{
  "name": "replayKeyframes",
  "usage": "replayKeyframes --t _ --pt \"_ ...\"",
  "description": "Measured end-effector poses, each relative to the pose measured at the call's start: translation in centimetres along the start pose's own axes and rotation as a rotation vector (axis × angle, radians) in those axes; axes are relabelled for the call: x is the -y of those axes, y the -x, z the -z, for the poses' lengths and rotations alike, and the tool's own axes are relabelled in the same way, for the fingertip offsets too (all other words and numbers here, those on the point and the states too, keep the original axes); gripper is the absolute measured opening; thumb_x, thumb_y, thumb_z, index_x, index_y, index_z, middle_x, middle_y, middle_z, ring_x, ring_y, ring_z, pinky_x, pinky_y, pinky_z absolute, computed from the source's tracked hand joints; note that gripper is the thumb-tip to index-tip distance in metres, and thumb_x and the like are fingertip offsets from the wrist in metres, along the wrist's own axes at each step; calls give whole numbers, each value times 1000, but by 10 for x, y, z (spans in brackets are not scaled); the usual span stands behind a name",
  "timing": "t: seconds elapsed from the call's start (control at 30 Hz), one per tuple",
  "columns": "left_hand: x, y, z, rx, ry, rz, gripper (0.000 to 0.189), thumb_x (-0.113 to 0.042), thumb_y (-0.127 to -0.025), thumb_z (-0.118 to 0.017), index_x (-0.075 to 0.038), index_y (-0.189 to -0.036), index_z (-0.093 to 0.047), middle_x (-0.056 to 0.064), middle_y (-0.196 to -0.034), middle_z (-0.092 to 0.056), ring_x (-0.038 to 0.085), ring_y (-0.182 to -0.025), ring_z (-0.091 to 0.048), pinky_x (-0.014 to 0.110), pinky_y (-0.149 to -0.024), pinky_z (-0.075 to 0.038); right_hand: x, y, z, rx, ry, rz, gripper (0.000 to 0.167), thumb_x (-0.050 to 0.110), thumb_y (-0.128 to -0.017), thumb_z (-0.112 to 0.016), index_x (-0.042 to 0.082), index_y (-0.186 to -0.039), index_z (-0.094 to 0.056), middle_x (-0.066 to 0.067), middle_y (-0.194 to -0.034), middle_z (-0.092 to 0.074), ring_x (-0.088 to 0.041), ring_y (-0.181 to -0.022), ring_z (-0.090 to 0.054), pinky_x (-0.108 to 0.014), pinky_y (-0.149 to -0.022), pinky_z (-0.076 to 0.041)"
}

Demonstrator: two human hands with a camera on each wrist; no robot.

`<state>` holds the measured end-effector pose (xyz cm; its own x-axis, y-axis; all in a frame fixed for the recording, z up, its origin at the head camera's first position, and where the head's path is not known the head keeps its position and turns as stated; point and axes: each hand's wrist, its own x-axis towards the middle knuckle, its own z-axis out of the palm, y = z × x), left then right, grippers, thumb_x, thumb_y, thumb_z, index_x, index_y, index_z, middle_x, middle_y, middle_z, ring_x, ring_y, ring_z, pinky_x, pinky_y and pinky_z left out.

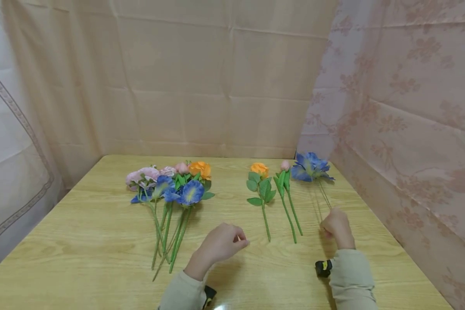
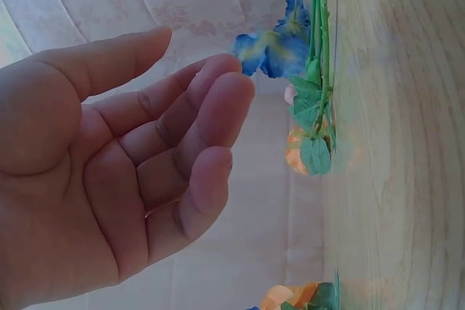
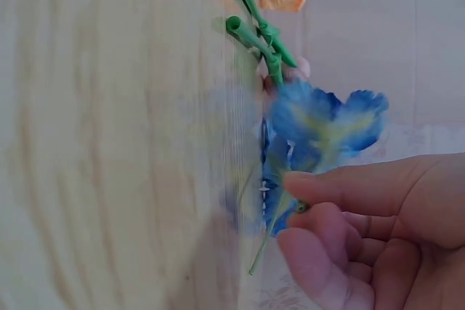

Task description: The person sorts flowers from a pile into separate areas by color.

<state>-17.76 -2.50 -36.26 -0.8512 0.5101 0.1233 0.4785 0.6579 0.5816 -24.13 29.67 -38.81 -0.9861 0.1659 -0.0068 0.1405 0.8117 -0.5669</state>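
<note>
My right hand (image 1: 338, 226) pinches the thin green stem of a blue iris-like flower (image 1: 311, 167) between thumb and index finger at the table's right side. In the right wrist view, the blue petals (image 3: 320, 121) lie beyond the fingertips, and a second thin stem (image 3: 259, 252) slants down beside them. More blue petals show behind, partly hidden. My left hand (image 1: 222, 243) hovers over the middle of the table, fingers loosely bent and holding nothing. Nearest to it on the right lies an orange flower (image 1: 259, 169) with green leaves; pink tulips (image 1: 285, 165) lie beside that.
A bunch of artificial flowers lies at the left: pale purple blooms (image 1: 145, 175), blue flowers (image 1: 191, 192) and an orange flower (image 1: 200, 169), their green stems crossing toward the front. The wooden table (image 1: 81, 241) meets a beige curtain (image 1: 178, 86) behind and a floral curtain (image 1: 410, 129) at the right.
</note>
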Motion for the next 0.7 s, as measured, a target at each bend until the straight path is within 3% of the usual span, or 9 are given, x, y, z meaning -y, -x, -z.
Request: replayKeyframes --t 0.17,0.37,0.7 --pt "1 1 -2 15 11 19 18 -23 -85 -60 -8 -82 -68 -9 -62 -53 4 -50 -45 21 -47 -39 -1 -1 -2 90 1 -40 14 -12 -65 -60 -6 -54 -53 -3 -40 -46 -13 -35 -49 -25 -38 -43" --pt "2 2 -3 23 23 11 17 -22 -85 -61 -7 -83 -68 -9 -60 -52 4 -48 -44 21 -46 -38 -1 -1 -2 104 -38 -68 15 -13 -68 -61 -15 -72 -48 -9 -45 -51 -16 -36 -53 -28 -41 -47" --pt "-1 3 -1 50 36 3 17 -22 -86 -61 -7 -85 -68 -8 -62 -54 4 -48 -45 21 -46 -39 0 2 0 136 -22 -82 10 -11 -69 -61 -15 -70 -53 -10 -47 -52 -17 -39 -54 -28 -42 -48"
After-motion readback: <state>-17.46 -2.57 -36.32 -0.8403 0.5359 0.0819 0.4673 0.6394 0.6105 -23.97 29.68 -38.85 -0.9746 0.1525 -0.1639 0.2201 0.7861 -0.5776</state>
